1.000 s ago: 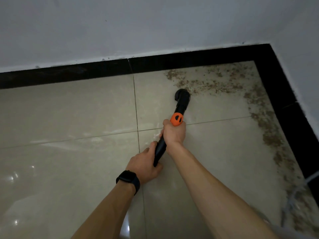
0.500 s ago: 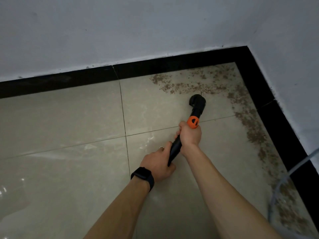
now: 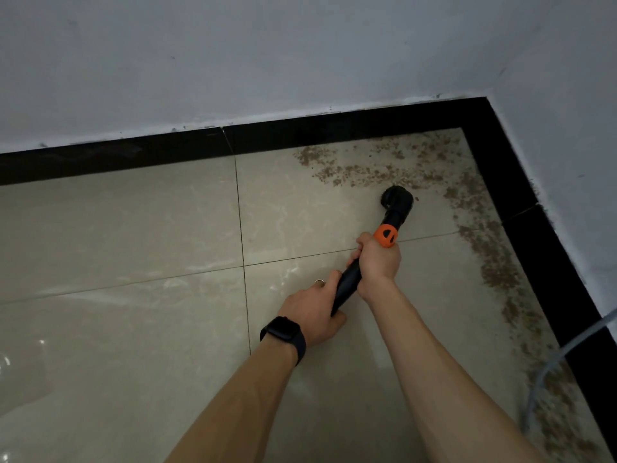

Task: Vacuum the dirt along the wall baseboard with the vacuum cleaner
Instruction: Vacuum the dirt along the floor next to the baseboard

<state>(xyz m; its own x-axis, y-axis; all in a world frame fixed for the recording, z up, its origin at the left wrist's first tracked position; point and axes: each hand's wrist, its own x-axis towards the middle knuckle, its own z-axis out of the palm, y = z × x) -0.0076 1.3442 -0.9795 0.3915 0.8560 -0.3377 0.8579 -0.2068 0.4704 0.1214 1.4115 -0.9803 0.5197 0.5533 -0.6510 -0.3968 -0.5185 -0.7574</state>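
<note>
Right hand (image 3: 377,264): wrapped round the black vacuum wand (image 3: 350,284), just below the orange collar (image 3: 385,235)
Left hand (image 3: 314,314): curled round the lower end of the wand, just behind the right hand; a ring is seen on one finger, a black watch (image 3: 283,335) on the wrist
Nozzle (image 3: 397,200): ahead of both hands, set at the near edge of the dirt; contact with the tile is probably made, though the dim view leaves it unsure
Dirt (image 3: 374,172): brown crumbs banded along the black baseboard (image 3: 334,128), turning the corner and running down the right wall
Hose (image 3: 547,369): pale, curved, at the right edge over the dirt
Floor (image 3: 133,235): glossy beige tiles
</note>
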